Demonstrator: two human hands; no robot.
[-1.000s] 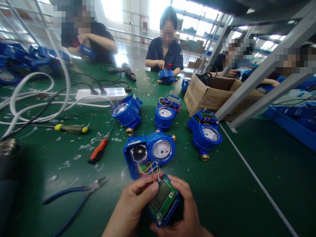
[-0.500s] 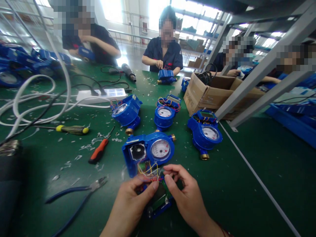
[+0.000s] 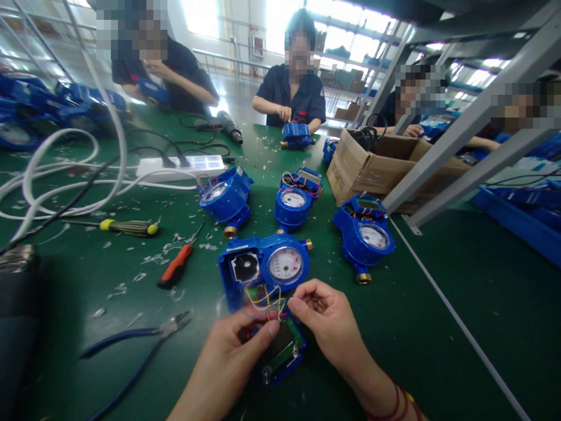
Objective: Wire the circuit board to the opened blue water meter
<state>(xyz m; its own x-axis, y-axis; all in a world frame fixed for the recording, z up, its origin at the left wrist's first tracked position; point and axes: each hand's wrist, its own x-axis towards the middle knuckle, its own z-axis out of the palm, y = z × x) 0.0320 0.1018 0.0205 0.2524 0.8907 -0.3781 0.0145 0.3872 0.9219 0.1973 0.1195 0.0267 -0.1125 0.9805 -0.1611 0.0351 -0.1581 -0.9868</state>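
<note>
My right hand (image 3: 329,318) has shifted from the display module (image 3: 283,351) to its wires (image 3: 267,297), whether gripping one I cannot tell, while my left hand (image 3: 236,346) grips the module's wired edge, nearer me than the open meter (image 3: 287,266), and excess tension could detach one.

1. A broad bench with a smooth, dark green top (image 3: 464,345) fills the foreground, its surface catching a dull sheen.
2. Thick, pale grey metal posts (image 3: 440,155) slant across the right side, beneath a dark overhead structure.
3. Tall, glaring white windows (image 3: 199,17) break up the pale wall (image 3: 248,14) behind.
4. Glossy, light grey floor (image 3: 239,96) reflects daylight.
5. Slim, pale metal rails (image 3: 236,61) cross the back.
6. Long, blue-edged shelving (image 3: 350,31) stands before the right-hand windows.
</note>
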